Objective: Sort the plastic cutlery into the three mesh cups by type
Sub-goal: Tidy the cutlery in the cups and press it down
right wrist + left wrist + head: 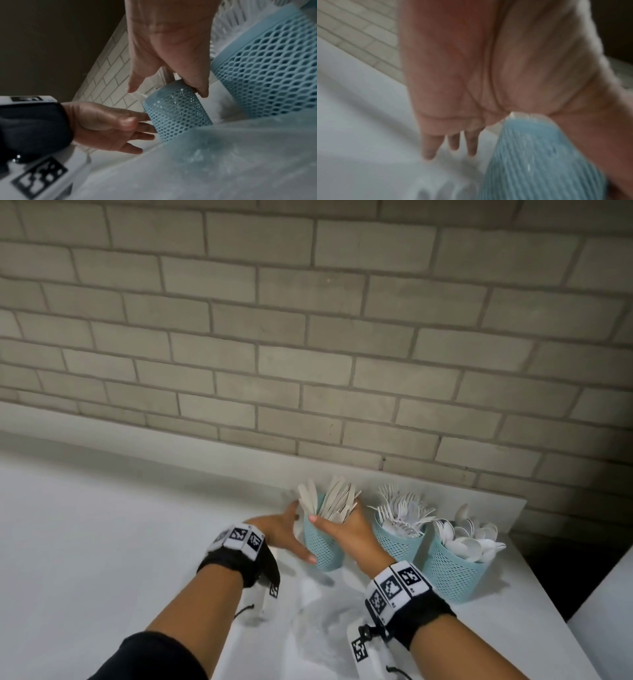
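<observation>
Three blue mesh cups stand in a row near the brick wall. The left cup [322,546] holds beige knives [337,499], the middle cup [399,541] white forks, the right cup [454,573] white spoons. My right hand [335,517] grips the knife cup [176,112] at its rim, thumb on the near side and fingers on the far right side. My left hand [301,531] lies against that cup's left side with straight fingers [145,129]; its thumb runs along the front. In the left wrist view the cup [539,162] sits in the fork between thumb and fingers.
A crumpled clear plastic bag [322,621] lies on the white table [102,542] in front of the cups. The brick wall [308,354] rises just behind them. The table's right edge [548,604] runs close to the spoon cup, with a dark gap beyond.
</observation>
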The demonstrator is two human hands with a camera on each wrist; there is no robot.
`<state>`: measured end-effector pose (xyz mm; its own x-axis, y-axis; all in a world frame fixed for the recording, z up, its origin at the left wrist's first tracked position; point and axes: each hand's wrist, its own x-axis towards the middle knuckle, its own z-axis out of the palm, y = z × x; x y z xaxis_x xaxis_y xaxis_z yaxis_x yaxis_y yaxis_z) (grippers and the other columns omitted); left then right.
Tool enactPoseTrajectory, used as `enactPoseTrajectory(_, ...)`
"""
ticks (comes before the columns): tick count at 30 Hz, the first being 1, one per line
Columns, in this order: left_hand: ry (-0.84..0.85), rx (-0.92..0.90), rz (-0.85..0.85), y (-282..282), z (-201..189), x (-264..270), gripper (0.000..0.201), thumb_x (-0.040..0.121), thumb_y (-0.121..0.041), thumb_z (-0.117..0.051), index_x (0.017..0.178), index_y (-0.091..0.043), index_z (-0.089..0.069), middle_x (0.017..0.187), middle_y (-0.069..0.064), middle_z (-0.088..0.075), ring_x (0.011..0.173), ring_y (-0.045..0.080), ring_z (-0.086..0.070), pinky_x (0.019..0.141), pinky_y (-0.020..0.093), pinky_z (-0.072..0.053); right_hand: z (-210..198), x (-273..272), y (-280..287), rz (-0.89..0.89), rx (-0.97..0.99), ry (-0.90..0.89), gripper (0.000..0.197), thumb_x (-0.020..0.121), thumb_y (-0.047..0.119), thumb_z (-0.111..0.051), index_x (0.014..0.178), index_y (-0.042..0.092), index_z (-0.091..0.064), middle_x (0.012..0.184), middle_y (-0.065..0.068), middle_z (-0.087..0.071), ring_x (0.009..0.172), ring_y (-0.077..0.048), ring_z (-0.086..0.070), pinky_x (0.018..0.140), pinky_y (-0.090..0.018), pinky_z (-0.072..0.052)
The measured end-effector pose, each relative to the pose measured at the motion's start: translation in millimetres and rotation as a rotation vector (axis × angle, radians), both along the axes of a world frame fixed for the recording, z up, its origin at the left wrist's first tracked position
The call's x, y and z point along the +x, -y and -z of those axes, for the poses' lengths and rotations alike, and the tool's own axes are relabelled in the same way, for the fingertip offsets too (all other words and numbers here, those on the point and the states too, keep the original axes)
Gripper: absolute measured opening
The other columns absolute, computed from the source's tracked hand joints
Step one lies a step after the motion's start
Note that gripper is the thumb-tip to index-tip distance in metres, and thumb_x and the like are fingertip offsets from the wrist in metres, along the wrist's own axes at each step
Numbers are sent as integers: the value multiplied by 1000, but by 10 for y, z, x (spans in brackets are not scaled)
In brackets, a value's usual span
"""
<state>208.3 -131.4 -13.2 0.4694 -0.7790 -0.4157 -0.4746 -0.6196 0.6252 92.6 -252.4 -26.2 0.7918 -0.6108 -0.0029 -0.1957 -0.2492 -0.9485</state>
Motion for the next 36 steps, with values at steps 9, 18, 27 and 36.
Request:
enactPoseTrajectory(9, 1, -650, -99, 357, 481, -72, 73, 59, -26, -87, 125, -24, -55, 115, -9, -66, 110, 3, -61, 99, 30, -49, -262, 195, 41, -43, -275, -127, 147, 50, 54, -85, 132, 46, 38, 158, -13, -9, 145, -29, -13, 116, -49, -24)
enactPoseTrajectory(18, -9, -637, -142, 457, 542, -5, 60, 61, -21, -86, 113, -17, -58, 105, -5, -67, 100, 10, -63, 85, 21, -52, -315, 438, 25, -106, -351, -57, 103, 72, 20, -72, 142, 49, -3, 102, -1, -64, 72, -18, -65, 67, -37, -57)
enactPoseTrajectory(27, -53, -736, -65, 463, 500, -21, 70, 57, -10, -88, 114, -28, -52, 110, -8, -63, 101, -4, -60, 88, 13, -46, -298, 371, 133, 14, -108, 131, 70, 74, 13, -75, 131, 26, -36, 111, -8, -58, 94, -21, -63, 80, -33, -55)
enactPoseTrajectory(36, -64, -612, -103, 480, 596, 51, 67, 58, -23, -87, 117, -16, -56, 109, -1, -67, 103, 12, -64, 92, 32, -51, -340, 344, 84, -132, -163, 28, 117, 63, 29, -86, 148, 33, -7, 143, -6, -43, 130, -21, -43, 105, -38, -42)
